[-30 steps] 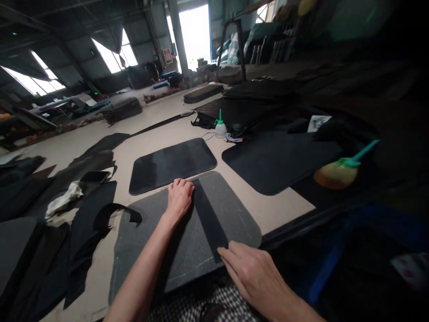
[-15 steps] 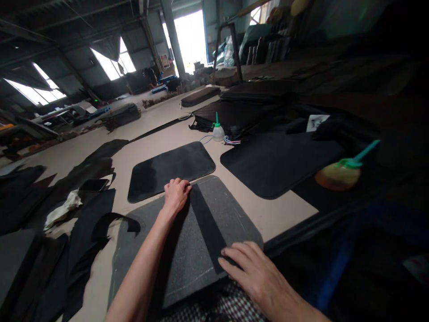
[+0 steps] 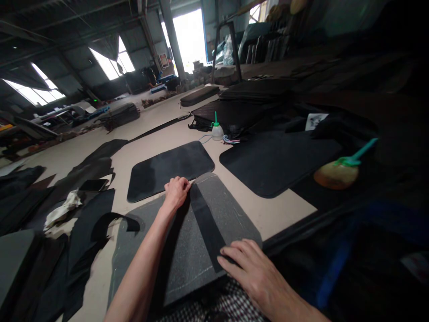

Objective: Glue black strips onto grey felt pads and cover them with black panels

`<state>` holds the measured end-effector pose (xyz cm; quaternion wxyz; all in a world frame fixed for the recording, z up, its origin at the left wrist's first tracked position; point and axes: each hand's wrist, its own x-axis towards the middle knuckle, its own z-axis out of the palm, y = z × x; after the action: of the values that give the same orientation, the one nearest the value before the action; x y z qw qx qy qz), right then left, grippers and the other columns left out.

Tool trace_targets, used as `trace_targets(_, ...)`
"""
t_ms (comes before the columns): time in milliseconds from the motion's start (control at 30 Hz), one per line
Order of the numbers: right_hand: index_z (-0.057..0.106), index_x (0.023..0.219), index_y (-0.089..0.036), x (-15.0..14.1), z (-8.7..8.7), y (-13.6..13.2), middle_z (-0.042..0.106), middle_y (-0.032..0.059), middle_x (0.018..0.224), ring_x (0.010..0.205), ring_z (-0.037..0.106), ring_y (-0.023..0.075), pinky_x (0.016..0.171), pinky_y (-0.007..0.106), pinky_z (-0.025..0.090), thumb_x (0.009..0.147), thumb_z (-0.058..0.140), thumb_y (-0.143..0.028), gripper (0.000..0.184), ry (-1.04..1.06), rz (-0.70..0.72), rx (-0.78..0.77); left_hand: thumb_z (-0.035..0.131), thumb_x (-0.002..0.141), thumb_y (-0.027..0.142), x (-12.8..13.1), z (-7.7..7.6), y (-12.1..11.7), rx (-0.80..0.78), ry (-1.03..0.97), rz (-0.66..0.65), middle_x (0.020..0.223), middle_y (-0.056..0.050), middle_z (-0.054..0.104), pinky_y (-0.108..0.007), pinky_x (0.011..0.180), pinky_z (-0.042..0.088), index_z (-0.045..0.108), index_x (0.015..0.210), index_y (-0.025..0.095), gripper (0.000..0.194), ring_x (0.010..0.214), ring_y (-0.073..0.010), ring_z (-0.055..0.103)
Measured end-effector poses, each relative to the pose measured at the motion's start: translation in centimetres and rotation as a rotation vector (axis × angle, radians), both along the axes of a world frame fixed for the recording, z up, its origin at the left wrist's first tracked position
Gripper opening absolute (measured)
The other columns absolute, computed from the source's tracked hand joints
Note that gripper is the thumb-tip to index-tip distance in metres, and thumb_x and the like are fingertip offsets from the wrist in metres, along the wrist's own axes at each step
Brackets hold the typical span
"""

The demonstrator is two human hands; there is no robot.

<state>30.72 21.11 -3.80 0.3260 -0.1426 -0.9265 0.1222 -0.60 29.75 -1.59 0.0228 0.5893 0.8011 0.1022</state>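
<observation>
A long black strip (image 3: 208, 223) lies across a grey panel (image 3: 231, 214) with rounded corners and pale marked lines. My left hand (image 3: 177, 191) is at the strip's far end, its fingers curled closed on it by the panel's far edge. At the near end my right hand (image 3: 250, 268) has its thumb and fingers closed around the strip's edge, close to the panel's near side. Just beyond my left hand is a smooth black panel (image 3: 170, 170) with rounded corners.
Right of the grey panel lies another black sheet (image 3: 275, 161), with a yellowish squeeze bottle (image 3: 337, 173) beside it. Farther back stands a clear bottle with a green nozzle (image 3: 217, 131). Black scraps (image 3: 87, 223), a white cloth (image 3: 63, 209) and a phone (image 3: 94, 185) lie left.
Both hands stay at the two ends of the strip with almost no movement. The whole view has shifted very slightly.
</observation>
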Motion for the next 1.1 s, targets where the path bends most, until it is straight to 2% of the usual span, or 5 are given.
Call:
trace_targets(233,0.066,0.12,-0.016,0.1,0.4,-0.3,0.065,0.0082,0.119,0.109,0.051,0.0249,0.093,0.045,0.045,0.106,0.029,-0.022,0.04,-0.05,0.016,-0.082,0.058,0.093,0.031,-0.1,-0.1,-0.2,0.047,-0.018,-0.024,0.099,-0.003,0.071,-0.04,0.091,0.039,0.063,0.112,0.029,0.02,0.101,-0.0233,0.06)
trace_targets(433,0.062,0.127,-0.015,0.3,0.3,-0.5,0.062,0.0094,0.125,0.113,0.049,0.0261,0.095,0.047,0.044,0.103,0.039,-0.015,0.034,-0.141,0.041,-0.109,0.048,0.097,0.024,1.2,0.6,-2.0,0.149,0.006,-0.025,0.128,-0.009,0.062,-0.045,0.102,0.033,0.053,0.133,0.027,0.036,0.119,-0.0253,0.053)
trace_targets(533,0.06,0.13,-0.015,0.4,0.1,-0.5,0.061,0.01,0.128,0.116,0.048,0.0264,0.098,0.048,0.043,0.102,0.042,-0.014,0.034,-0.181,0.053,-0.1,0.04,0.102,0.032,2.6,1.3,-4.1,0.178,0.017,-0.159,0.133,-0.007,0.06,-0.044,0.107,0.031,0.054,0.132,0.028,0.033,0.123,-0.0225,0.052)
trace_targets(733,0.06,0.132,-0.017,0.7,-0.6,-0.7,0.061,0.01,0.13,0.12,0.048,0.0273,0.103,0.051,0.042,0.101,0.041,-0.013,0.036,-0.188,0.036,-0.035,0.026,0.1,0.059,5.2,1.3,-8.6,-0.021,0.045,-0.472,0.16,-0.006,0.035,-0.05,0.119,0.02,0.037,0.15,0.026,0.06,0.147,-0.0222,0.03)
trace_targets(1100,0.064,0.124,-0.016,0.7,-0.7,-1.0,0.066,0.0089,0.127,0.123,0.054,0.0223,0.111,0.053,0.032,0.103,0.043,-0.015,0.029,-0.126,0.078,0.022,0.019,0.092,0.074,6.3,-0.3,-10.4,-0.133,0.151,-0.45,0.165,-0.012,0.016,-0.06,0.12,0.015,0.025,0.157,0.022,0.083,0.153,-0.0289,0.012)
